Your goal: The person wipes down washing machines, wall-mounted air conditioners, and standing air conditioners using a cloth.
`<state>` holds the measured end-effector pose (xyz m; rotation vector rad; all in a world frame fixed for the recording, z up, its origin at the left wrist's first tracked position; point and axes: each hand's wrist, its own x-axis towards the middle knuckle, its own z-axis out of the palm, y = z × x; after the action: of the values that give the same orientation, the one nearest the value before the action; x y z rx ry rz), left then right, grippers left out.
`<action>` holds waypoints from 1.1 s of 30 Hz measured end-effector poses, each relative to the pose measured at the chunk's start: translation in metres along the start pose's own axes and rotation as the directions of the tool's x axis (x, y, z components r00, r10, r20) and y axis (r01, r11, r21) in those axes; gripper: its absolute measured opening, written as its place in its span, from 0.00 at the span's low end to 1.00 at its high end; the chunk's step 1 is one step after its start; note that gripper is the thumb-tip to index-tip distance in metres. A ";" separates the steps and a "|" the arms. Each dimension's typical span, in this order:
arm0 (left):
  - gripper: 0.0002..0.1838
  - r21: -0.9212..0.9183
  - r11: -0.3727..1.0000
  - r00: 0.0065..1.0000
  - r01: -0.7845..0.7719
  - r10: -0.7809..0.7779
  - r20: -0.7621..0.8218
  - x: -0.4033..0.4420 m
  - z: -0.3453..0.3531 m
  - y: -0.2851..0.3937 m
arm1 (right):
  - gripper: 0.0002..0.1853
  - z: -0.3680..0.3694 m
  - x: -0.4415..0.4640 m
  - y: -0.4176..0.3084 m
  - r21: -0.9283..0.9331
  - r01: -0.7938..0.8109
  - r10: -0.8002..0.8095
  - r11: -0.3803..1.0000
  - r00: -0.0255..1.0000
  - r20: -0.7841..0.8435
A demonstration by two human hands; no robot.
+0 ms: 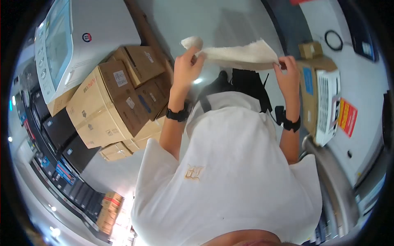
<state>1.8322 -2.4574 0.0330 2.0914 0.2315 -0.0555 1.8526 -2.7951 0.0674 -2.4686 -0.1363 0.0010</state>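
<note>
A cream-coloured strip of cloth (242,53) with a frayed edge is stretched between both hands, in front of my white shirt. My left hand (188,69) pinches it near one end, and a bunched part of the cloth sticks out beyond those fingers. At the opposite end, the thumb and fingers of my right hand (288,73) grip its lower corner. The strip hangs in the air above the floor. Black bands circle both wrists.
Cardboard boxes (96,104) are stacked at the left, beside a large white machine (102,28) with a screen. On the right are another open carton (310,96), a white slatted panel (327,104), a black ring (333,40) and a metal rail (334,184).
</note>
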 end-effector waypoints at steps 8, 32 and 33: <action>0.09 -0.518 0.810 0.874 0.276 -0.436 -0.215 0.143 -0.011 -0.009 | 0.09 0.079 0.262 -0.004 0.479 -0.198 0.022 0.855 0.938 0.347; 0.33 -0.094 0.836 0.095 0.541 -0.172 -0.981 0.262 -0.442 -0.107 | 0.27 0.450 0.497 -0.625 0.853 0.454 -0.943 0.257 0.310 0.119; 0.29 -0.091 0.765 0.118 0.638 -0.213 -0.970 0.267 -0.448 -0.130 | 0.25 0.467 0.494 -0.640 0.809 0.519 -0.956 0.276 0.239 0.173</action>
<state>2.0451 -1.9704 0.1136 2.0216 1.7704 0.9677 2.2646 -1.9586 0.1147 -1.3172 -1.5199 0.4173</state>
